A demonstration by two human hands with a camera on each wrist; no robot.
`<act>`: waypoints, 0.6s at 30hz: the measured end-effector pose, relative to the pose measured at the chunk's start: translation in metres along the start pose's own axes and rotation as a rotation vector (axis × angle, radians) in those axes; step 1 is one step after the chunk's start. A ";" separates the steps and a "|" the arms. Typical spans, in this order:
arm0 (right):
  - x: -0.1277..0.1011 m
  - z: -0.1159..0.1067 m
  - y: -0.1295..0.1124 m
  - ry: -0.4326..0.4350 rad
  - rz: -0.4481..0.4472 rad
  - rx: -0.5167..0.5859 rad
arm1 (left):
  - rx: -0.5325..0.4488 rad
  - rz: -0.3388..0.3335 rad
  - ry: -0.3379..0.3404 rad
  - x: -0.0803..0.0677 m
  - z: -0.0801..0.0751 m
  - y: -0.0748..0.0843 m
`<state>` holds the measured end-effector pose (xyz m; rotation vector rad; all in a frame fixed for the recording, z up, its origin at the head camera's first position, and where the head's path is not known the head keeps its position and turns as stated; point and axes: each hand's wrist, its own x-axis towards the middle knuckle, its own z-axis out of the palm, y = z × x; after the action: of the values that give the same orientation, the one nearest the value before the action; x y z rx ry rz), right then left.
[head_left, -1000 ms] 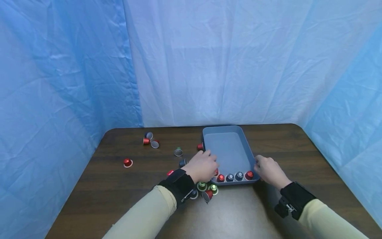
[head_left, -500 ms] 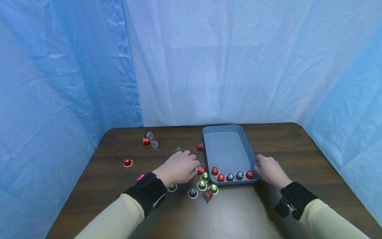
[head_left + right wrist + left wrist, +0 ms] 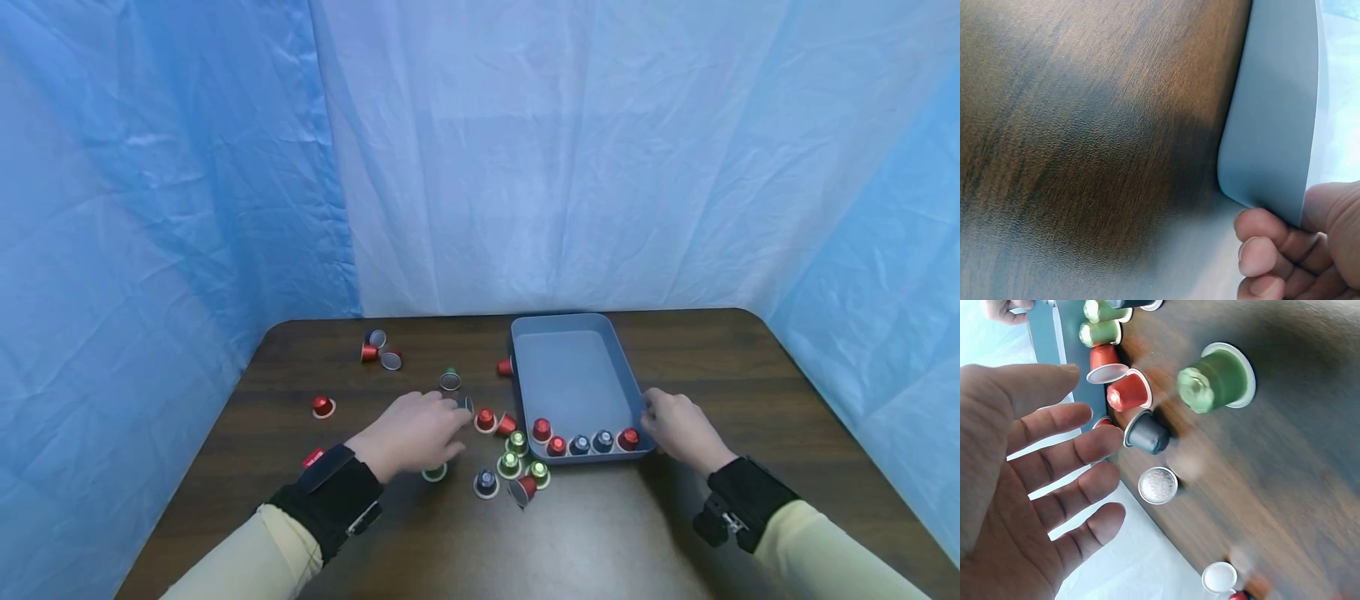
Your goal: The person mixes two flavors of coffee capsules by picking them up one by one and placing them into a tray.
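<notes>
Capsules (image 3: pixel 485 417) all over this wooden table (image 3: pixel 202 492), whose near edge is out of shot. Leftmost is a red capsule (image 3: pixel 321 403) standing rim-down by the table's left edge. Toward the far-left corner there's a trio: one's on its side, two show their foil. The left hand (image 3: pixel 411 435) is empty, fingers spread and loosely extended. From the head cam it hides the top of a green capsule (image 3: pixel 434 474) and most of a dark capsule (image 3: pixel 1149 434). Can't tell if it's touching the dark one, which is tipped over. Next, a loose red/green/dark bunch sits off the tray's near-left corner, mostly upright, a couple tipped. Another red one lies against the tray's left wall, right end hard to make out. The tray (image 3: pixel 572 358) has its long axis running near-to-far, five upright capsules along its near end. The right hand (image 3: pixel 684 432) pinches its near-right corner; the head cam mostly loses those fingertips.
</notes>
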<state>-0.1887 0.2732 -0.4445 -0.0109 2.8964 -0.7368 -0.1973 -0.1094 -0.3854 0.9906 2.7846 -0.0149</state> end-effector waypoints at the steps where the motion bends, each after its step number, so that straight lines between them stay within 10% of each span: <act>1: 0.000 0.000 0.000 -0.001 0.003 0.002 | 0.000 -0.002 -0.011 -0.001 0.001 -0.001; 18: 0.002 0.000 0.000 -0.012 0.024 -0.003 | -0.083 -0.027 -0.145 -0.009 0.021 -0.008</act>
<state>-0.1905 0.2734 -0.4446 0.0185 2.8816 -0.7260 -0.1915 -0.1230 -0.4044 0.8952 2.6435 0.0238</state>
